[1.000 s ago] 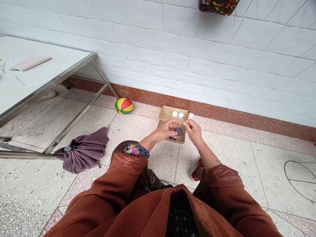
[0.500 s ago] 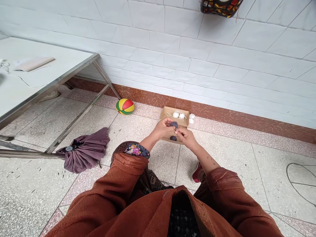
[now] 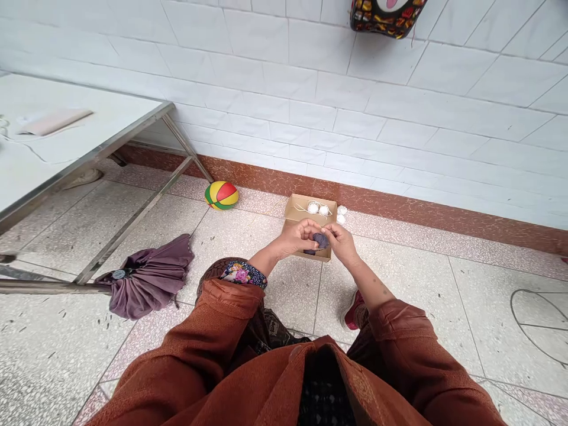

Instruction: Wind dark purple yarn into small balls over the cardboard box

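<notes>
Over the box [image 3: 291,208], left hand [image 3: 296,238] curved around dark ball [image 3: 322,241], right hand [image 3: 344,242] close

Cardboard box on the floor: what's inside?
Far part: two white balls and loose string. Near part: a dark item, partly covered; the left hand and held ball hide much of the rest.

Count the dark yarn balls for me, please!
2 that show: one dark yarn ball in the left hand, another ball in the cardboard box. More may be hidden.

There are 2 dark balls [image 3: 320,241] and 4 white balls [image 3: 313,207].
</notes>
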`<state>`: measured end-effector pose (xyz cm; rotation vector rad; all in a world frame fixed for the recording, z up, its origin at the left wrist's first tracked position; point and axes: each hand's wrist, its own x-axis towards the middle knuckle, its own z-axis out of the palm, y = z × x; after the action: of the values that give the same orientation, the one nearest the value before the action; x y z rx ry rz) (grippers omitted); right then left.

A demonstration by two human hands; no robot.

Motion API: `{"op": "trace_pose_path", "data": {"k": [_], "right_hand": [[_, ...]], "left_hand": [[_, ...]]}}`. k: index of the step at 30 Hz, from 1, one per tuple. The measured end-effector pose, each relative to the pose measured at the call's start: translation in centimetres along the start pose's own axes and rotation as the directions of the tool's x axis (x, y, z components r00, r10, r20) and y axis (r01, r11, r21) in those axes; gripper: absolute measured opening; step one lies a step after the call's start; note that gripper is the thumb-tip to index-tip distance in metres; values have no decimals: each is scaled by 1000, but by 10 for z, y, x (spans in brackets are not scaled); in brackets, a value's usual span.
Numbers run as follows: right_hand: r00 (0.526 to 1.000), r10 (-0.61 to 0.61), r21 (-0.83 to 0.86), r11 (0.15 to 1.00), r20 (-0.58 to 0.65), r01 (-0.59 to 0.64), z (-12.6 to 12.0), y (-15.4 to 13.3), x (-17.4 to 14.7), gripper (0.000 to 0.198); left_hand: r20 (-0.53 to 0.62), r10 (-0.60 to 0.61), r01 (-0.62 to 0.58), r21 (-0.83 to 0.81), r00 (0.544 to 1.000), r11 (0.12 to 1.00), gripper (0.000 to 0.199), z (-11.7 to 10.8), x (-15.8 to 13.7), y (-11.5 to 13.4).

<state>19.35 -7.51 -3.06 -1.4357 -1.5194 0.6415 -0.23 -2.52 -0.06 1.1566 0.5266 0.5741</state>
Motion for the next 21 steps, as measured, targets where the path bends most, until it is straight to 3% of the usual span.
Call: {"op": "trace_pose_path", "data": {"k": [4,8,11,13,15,18,21], "right_hand": [[996,36,-34,999,77,-34,23,5,-13,25],[983,-63,-5,998,171,65,26,-9,-25,25],[966,-147,69,988,212,135,14,-24,-27,26],[972,-148,78,988,184,135,3,-30,-23,26],[985,-120,63,992,122,113,-6,-30,-17,26],[998,-58,36,998,21,57,-13,-22,-7,30],[1000,20,16,1000,-15,-20,-10,-10,-2,34]], "left_hand": [[-143,41,-49,-56,989,997,48,-2,1,3],[-331,67,-31,113,941,993,37,-9,4,2],[-373,64,39,264,926,964,34,-11,6,-2],[-343,47,65,309,938,949,34,-11,5,-5],[-239,5,69,297,971,952,35,-9,4,-6],[-58,-21,31,179,998,983,41,-4,1,-4],[-7,16,-16,-2,1000,1000,53,-1,-1,0]]}}
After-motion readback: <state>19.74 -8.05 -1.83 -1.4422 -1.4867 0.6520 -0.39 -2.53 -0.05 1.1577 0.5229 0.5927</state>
